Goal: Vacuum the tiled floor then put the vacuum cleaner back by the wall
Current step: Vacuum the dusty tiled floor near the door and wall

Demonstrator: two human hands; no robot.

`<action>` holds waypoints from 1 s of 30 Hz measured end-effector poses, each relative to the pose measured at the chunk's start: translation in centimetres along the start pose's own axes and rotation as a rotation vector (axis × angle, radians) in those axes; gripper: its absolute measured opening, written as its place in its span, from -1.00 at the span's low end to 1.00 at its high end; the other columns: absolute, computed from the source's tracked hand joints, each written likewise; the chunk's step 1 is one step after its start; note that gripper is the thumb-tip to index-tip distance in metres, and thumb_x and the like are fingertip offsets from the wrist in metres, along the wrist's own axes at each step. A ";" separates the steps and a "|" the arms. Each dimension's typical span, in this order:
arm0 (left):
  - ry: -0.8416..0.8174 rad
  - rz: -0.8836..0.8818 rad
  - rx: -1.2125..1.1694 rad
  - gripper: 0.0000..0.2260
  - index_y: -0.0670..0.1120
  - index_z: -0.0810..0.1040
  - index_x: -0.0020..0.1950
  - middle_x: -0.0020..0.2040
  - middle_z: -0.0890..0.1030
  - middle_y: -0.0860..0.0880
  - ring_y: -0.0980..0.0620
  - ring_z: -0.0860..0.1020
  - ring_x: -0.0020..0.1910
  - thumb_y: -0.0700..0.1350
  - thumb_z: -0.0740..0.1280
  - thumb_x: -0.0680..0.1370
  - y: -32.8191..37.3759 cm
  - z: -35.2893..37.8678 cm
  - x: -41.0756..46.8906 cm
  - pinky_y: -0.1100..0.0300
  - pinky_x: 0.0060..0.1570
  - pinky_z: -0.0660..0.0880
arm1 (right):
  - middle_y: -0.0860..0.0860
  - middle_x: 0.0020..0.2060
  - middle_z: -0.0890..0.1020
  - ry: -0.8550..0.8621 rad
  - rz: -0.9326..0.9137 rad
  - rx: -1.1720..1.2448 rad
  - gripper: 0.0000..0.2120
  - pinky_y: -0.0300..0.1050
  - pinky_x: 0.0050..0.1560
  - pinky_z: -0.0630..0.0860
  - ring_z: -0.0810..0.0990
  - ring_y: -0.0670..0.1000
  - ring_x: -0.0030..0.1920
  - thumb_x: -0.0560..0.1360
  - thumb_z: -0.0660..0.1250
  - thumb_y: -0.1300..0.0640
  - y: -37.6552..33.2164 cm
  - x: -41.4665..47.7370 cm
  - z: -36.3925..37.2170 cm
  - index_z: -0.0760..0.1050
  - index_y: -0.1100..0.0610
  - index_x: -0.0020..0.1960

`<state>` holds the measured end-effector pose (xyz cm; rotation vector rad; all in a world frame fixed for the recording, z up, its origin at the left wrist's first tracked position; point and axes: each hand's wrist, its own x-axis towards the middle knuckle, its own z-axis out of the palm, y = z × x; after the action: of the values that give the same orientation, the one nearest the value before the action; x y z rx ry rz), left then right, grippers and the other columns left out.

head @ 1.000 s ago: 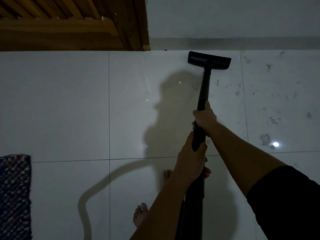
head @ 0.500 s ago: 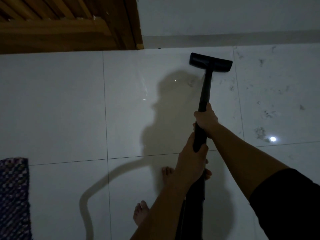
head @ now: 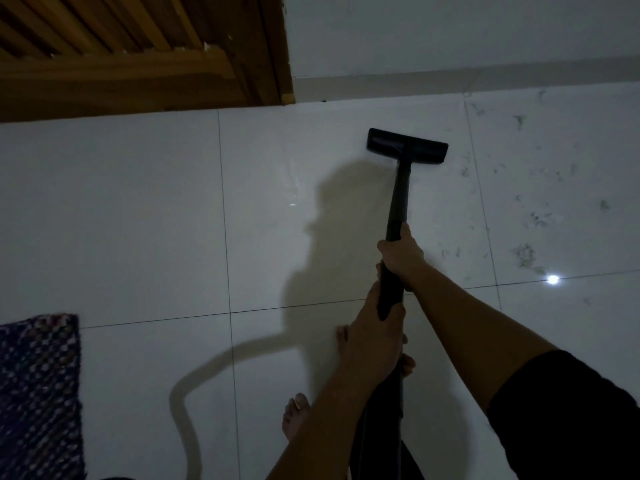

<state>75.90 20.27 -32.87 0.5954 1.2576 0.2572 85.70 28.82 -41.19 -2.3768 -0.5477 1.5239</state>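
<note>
Both hands were on the black vacuum cleaner tube (head: 398,199), centre-right of frame. Right hand (head: 403,252) was higher up it, left hand (head: 372,341) just below, near each other. Fingers (head: 410,363) of both were clamped round the tube. The black flat floor head (head: 407,146) sat on the glossy white tiled floor (head: 138,220), upper centre-right, near the white wall (head: 450,29) but not touching it. Dark specks of dirt (head: 526,254) were scattered on the tiles right of the head, beside a bright light reflection (head: 552,279). Brown slatted wooden door (head: 121,64) upper left. Dark patterned woven mat (head: 38,393) lower left. My bare foot (head: 294,417) bottom centre, on the tiles.
</note>
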 end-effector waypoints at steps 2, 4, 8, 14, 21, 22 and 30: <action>0.007 0.000 -0.003 -0.58 0.19 0.18 0.48 -0.29 0.47 -0.13 -0.02 0.45 -0.50 -0.09 0.10 0.64 -0.6 -0.5 -0.8 0.20 -0.52 0.45 | 0.20 0.02 0.50 -0.012 0.002 0.002 -0.32 -0.18 -0.48 0.43 0.48 0.01 -0.43 0.58 0.18 0.22 0.5 -0.8 0.8 -0.06 -0.06 0.58; 0.007 0.000 -0.024 -0.59 0.16 0.19 0.48 -0.32 0.46 -0.13 -0.02 0.44 -0.52 -0.10 0.10 0.64 -1.0 -0.9 -1.5 0.22 -0.55 0.43 | 0.23 0.06 0.53 -0.020 0.001 -0.006 -0.31 -0.17 -0.46 0.45 0.49 0.01 -0.42 0.57 0.18 0.21 0.8 -1.5 1.6 -0.07 -0.06 0.58; 0.004 -0.017 -0.047 -0.61 0.15 0.20 0.46 -0.31 0.45 -0.13 -0.01 0.43 -0.50 -0.10 0.10 0.64 -1.5 -1.0 -2.3 0.22 -0.55 0.43 | 0.25 0.15 0.52 -0.019 0.019 -0.014 -0.31 -0.19 -0.49 0.42 0.48 0.02 -0.42 0.57 0.17 0.23 1.4 -2.3 1.8 -0.07 -0.07 0.58; -0.016 -0.023 -0.017 -0.60 0.16 0.18 0.48 -0.29 0.46 -0.08 0.02 0.44 -0.51 -0.07 0.08 0.64 -2.2 -1.0 -3.8 0.25 -0.55 0.44 | 0.18 -0.01 0.49 -0.024 0.014 -0.072 -0.31 -0.18 -0.49 0.40 0.48 0.02 -0.42 0.57 0.16 0.24 2.1 -3.8 1.8 -0.08 -0.03 0.58; -0.015 -0.018 0.037 -0.61 0.11 0.22 0.46 -0.28 0.48 -0.08 0.00 0.47 -0.44 -0.05 0.09 0.63 -3.4 -0.7 -4.0 0.11 -0.34 0.51 | 0.22 0.02 0.49 -0.002 0.036 -0.090 -0.32 -0.19 -0.49 0.39 0.47 0.01 -0.43 0.57 0.17 0.25 3.0 -4.6 1.5 -0.07 -0.02 0.58; -0.017 -0.015 0.042 -0.61 0.11 0.23 0.46 -0.27 0.49 -0.08 -0.01 0.48 -0.41 -0.05 0.09 0.62 -3.6 -0.4 -4.1 0.09 -0.30 0.50 | 0.24 0.04 0.50 0.005 0.046 -0.086 -0.32 -0.17 -0.48 0.41 0.48 0.02 -0.43 0.56 0.17 0.25 3.4 -4.6 1.3 -0.06 -0.02 0.58; -0.069 -0.021 0.062 -0.60 0.10 0.22 0.47 -0.25 0.47 -0.06 0.04 0.46 -0.41 -0.07 0.09 0.63 -5.5 0.1 -5.8 0.17 -0.38 0.49 | 0.13 -0.15 0.46 0.046 0.063 -0.070 -0.36 -0.20 -0.52 0.35 0.44 0.01 -0.43 0.58 0.16 0.24 6.4 -6.2 0.7 -0.03 0.04 0.58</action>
<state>73.50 12.82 -31.23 0.6387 1.2084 0.1795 83.84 20.34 -39.06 -2.4976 -0.5294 1.4946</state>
